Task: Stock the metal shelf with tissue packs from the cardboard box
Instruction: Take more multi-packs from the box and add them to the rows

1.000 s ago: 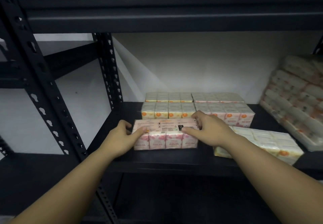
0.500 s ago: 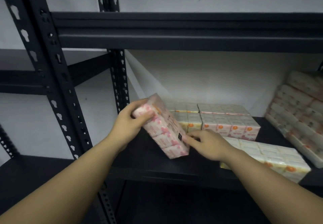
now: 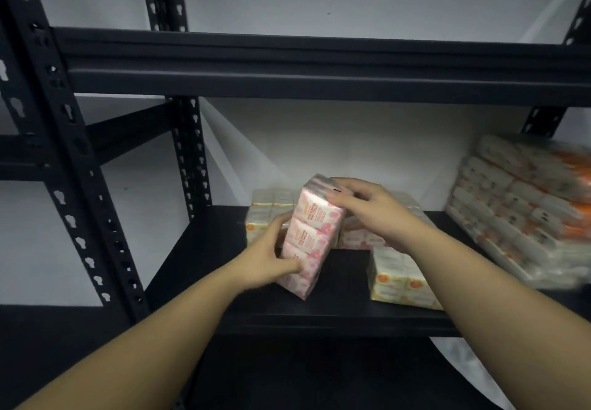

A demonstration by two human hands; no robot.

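Both forearms bare to frame edge, no sleeves, w/ left grip [image 3: 267, 258] & right grip [image 3: 367, 206] ungloved.

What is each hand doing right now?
Left hand: grips the pink tissue pack low down.
Right hand: holds the same pack's top.

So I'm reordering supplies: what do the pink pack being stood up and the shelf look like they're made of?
The pink tissue pack, held by the left hand and right hand, looks wrapped in thin glossy plastic film: it shines and shows printed labels on the small packs inside, presumably paper. The shelf looks like matte black painted metal, judging by its punched keyhole uprights.
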